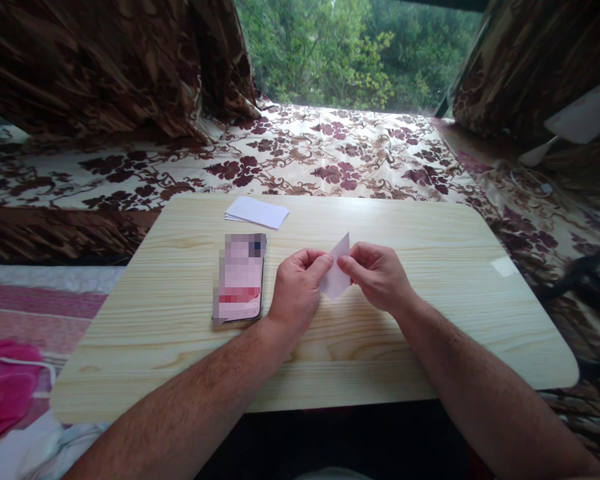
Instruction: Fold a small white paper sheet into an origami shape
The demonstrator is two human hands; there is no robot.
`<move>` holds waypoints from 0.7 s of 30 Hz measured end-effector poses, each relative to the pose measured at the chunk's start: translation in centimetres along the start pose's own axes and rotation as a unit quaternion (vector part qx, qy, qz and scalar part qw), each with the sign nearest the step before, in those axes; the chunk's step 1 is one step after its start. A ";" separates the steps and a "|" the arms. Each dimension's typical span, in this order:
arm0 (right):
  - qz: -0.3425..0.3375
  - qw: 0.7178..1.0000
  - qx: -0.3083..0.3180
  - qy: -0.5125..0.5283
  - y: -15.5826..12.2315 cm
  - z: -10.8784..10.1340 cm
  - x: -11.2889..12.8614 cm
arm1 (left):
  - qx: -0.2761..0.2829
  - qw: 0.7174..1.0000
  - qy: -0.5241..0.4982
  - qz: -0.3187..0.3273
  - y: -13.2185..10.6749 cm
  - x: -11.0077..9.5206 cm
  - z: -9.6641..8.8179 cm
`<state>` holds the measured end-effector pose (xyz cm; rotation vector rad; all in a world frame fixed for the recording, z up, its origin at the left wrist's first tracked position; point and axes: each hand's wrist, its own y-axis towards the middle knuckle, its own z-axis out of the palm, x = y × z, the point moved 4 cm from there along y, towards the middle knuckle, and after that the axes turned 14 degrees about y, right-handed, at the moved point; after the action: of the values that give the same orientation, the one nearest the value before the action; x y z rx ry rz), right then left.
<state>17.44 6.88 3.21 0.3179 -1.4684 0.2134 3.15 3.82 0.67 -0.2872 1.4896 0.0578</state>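
Both hands are pinched shut on the small white paper slip (337, 270) just right of the phone (239, 278), left hand (296, 290) and right hand (377, 275) equally close, its long axis tilted upright between them above the bench (430, 313).

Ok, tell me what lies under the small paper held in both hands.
Under the folded paper, pinched between left hand and right hand, lies bare wooden table. The patch directly beneath it is hidden by paper and fingers.
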 end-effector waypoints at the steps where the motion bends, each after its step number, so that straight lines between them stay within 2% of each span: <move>1: -0.001 1.000 0.001 -0.013 0.0 0.0 0.1 | -0.004 1.000 0.004 0.000 0.0 -0.1 0.0; 6: 0.023 0.997 0.012 -0.073 -0.1 -0.4 -0.1 | -0.025 1.000 0.004 -0.008 -0.1 -0.1 -0.1; 11: 0.041 0.996 0.049 -0.059 0.0 -0.3 -0.3 | -0.043 0.999 -0.006 0.006 0.2 -0.1 -0.4; 16: 0.052 0.989 0.091 -0.109 -0.3 0.0 0.1 | -0.052 0.999 -0.014 0.006 0.6 -0.1 -0.8; 21: 0.053 0.995 0.082 -0.022 -0.1 -0.2 -0.1 | -0.011 0.999 0.030 0.001 0.8 -0.1 -0.8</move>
<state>17.62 6.81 3.10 0.3799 -1.5164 0.4158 2.22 4.42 0.56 -0.3080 1.5495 0.0679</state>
